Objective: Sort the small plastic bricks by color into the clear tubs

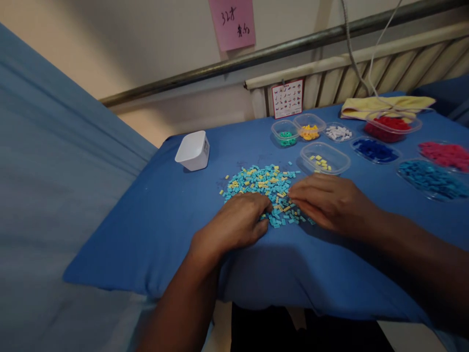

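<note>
A loose pile of small light-blue and yellow building bricks [256, 183] lies spread on the blue cloth. My left hand [240, 217] rests palm down at the pile's near edge, fingers curled into the bricks and thumb bent close to the index finger; anything in its grasp is hidden. At the pile's right side, my right hand [326, 200] has its fingers pressed together, tips against the bricks. What those tips pinch, if anything, is too small to make out. Just beyond the right hand stands a clear plastic tub [340, 160] with several yellow bricks [320, 163] in it.
A white box [194, 151] stands at the left. Clear tubs at the back and right hold green [287, 139], orange-yellow [309, 132], white [339, 132], red [388, 128], dark-blue [375, 149], pink [445, 155] and teal pieces [434, 179]. A yellow cloth [384, 105] lies by the radiator [395, 73].
</note>
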Tool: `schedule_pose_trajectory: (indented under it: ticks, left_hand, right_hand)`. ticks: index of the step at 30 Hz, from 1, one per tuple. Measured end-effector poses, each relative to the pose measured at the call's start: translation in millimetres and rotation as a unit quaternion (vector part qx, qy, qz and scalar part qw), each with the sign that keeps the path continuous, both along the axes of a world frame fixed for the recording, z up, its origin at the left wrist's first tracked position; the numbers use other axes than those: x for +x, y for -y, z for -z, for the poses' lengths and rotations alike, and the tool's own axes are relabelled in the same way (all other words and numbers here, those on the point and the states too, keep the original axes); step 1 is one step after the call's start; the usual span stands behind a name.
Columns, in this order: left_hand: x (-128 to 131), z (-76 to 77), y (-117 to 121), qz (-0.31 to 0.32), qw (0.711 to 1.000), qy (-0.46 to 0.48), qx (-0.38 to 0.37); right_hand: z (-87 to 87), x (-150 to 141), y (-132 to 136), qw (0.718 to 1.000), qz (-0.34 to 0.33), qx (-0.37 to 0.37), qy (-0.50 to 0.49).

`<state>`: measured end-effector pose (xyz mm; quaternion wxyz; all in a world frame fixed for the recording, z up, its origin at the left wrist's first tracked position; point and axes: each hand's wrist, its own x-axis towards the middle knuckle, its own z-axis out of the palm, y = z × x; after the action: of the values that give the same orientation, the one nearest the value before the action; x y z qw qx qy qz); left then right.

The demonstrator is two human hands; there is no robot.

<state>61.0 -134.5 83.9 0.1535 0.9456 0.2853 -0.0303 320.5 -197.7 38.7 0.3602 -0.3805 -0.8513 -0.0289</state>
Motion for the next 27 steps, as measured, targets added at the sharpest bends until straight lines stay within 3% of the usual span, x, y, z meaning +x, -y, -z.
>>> schedule_pose_trajectory:
  ticks: [14, 27]
  left_hand:
    - [-15, -0.1, -17, -0.014, 0.997, 0.064, -0.051]
    - [1, 5.1, -3, 0.006, 1.0, 0.017, 0.007]
  right_hand:
    - [5.7, -4, 0, 0.999, -0.017, -0.035, 0.027]
    - [9.1, -8, 0, 0.997, -0.051, -0.047, 0.031]
